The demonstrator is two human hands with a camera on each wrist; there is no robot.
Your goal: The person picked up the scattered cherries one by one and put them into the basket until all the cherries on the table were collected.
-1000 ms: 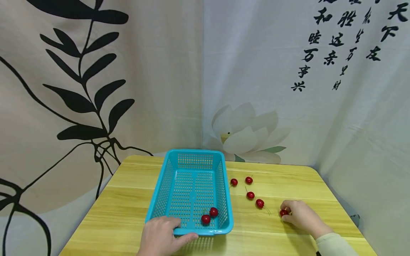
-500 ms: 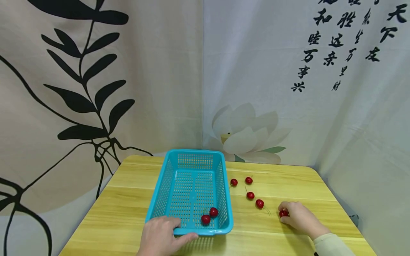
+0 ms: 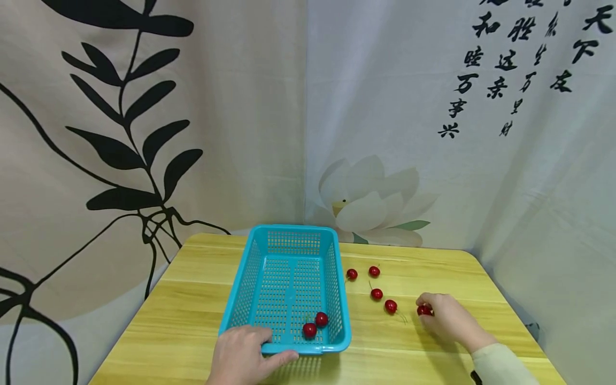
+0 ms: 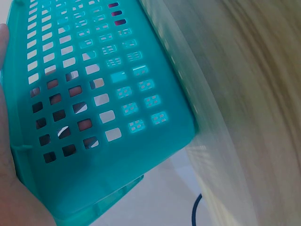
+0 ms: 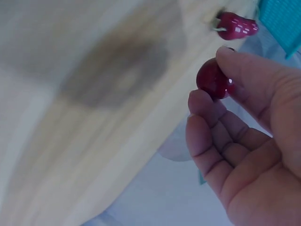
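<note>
Head view: right hand [image 3: 451, 319] pinches a cherry [image 3: 424, 310], likely light, slippery, best held by its sides; left hand [image 3: 242, 354] grips the plastic basket [image 3: 341, 299].

Comprises a pale cloth backdrop [image 3: 250, 133] behind a wooden table [image 3: 192, 299]. Divides at a vertical seam [image 3: 305, 117] into a beige left section and a cooler grey-white right section. Bears, on the left, a black plant print [image 3: 117, 149] with paired leaves and long curving stems. Bears, on the right, a faint white lotus print [image 3: 372, 208] just above the table's far edge, plus columns of black Chinese characters [image 3: 497, 85] near the top. Hangs in soft folds at far right. Continues below with light yellow, mostly lengthwise grain and rounded far corners. Receives diffuse light; shows soft shadows on the tabletop.
</note>
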